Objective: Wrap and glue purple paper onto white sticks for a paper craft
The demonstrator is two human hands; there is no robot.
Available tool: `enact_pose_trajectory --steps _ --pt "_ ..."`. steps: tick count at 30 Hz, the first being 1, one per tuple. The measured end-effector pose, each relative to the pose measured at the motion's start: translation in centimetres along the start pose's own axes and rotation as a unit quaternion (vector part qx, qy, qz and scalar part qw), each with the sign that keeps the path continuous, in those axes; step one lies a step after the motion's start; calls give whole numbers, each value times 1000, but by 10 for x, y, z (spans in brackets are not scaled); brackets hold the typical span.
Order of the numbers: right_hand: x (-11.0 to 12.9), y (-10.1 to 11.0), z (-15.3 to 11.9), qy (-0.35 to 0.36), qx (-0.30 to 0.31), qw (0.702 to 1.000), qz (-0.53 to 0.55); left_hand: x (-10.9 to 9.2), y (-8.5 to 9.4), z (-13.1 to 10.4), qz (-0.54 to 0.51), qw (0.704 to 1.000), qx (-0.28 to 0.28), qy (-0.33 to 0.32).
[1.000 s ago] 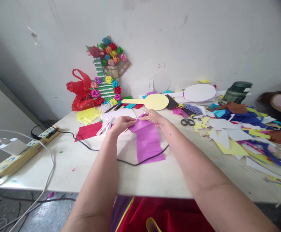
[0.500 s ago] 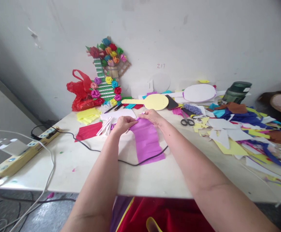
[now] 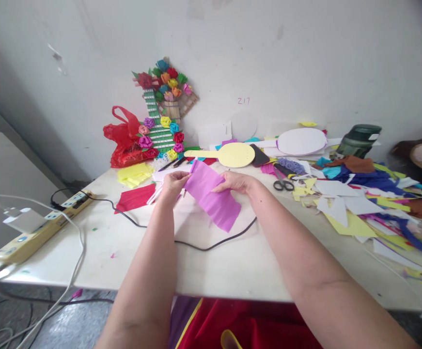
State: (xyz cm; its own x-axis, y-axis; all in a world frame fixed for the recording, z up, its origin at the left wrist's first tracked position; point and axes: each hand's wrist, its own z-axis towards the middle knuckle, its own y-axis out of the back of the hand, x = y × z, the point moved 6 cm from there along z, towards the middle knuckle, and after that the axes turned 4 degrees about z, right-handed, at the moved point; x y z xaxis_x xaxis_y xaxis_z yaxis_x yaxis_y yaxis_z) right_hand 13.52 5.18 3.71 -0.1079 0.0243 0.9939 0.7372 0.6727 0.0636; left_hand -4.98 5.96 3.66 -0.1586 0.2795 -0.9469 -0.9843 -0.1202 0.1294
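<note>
A rectangle of purple crepe paper [image 3: 209, 190] is held up slantwise over the table. My left hand [image 3: 174, 185] pinches it by its left edge, where the paper looks folded or rolled into a narrow band. On the other side, my right hand [image 3: 238, 182] grips the right edge between thumb and fingers. Behind my left hand, partly hidden by it, lie white paper sticks [image 3: 155, 194] and a white sheet [image 3: 160, 175]. A black cable [image 3: 205, 249] runs across the table below the paper.
Left are a red paper piece [image 3: 135, 198] and a power strip [image 3: 56, 220]. Scissors [image 3: 282, 185] lie right, near heaped scraps [image 3: 363, 194] and a green bottle [image 3: 358, 140]. A yellow paddle-shaped cutout [image 3: 236, 154] and flower-decorated craft [image 3: 162, 135] stand toward the wall.
The purple paper has been lifted and tilted, its lower end swinging up off the cable. My right hand has moved from the top edge down to the right side; my left hand has shifted slightly left.
</note>
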Motion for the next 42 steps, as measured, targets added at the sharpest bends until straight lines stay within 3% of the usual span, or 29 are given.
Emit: enact_pose_trajectory --steps 3,5,9,12,17,27,30,32,34,37,39,42 --pt "-2 11 -7 -27 -1 999 41 4 4 1 -42 998 -28 22" --pt "-1 23 -10 -9 -44 995 88 7 4 0 -64 997 -25 43" --pt "10 50 -14 140 -201 955 168 16 -2 0 -83 994 9 76" --pt "17 55 -16 221 -261 919 194 23 -7 0 -94 991 18 91" --pt "15 52 -12 209 -282 905 240 27 -12 1 -90 990 6 106" --pt "12 61 -4 268 -293 882 253 27 -10 -3 -79 986 -62 136" --pt "3 71 -2 210 -355 897 161 29 -9 -5 -71 981 -94 154" --pt "0 80 -6 133 -413 901 11 31 -10 -4 -66 980 -99 162" --pt "2 87 -11 40 -447 873 -190 33 -10 -3 -62 980 -101 162" --pt "2 90 -11 -104 -381 816 -422 36 -8 -2 -60 980 -103 159" --pt "-3 87 -9 -169 -312 798 -488 36 -8 -1 -62 982 -97 152" --pt "-9 77 -7 -207 -250 789 -522 35 -8 -1 -69 983 -87 144"
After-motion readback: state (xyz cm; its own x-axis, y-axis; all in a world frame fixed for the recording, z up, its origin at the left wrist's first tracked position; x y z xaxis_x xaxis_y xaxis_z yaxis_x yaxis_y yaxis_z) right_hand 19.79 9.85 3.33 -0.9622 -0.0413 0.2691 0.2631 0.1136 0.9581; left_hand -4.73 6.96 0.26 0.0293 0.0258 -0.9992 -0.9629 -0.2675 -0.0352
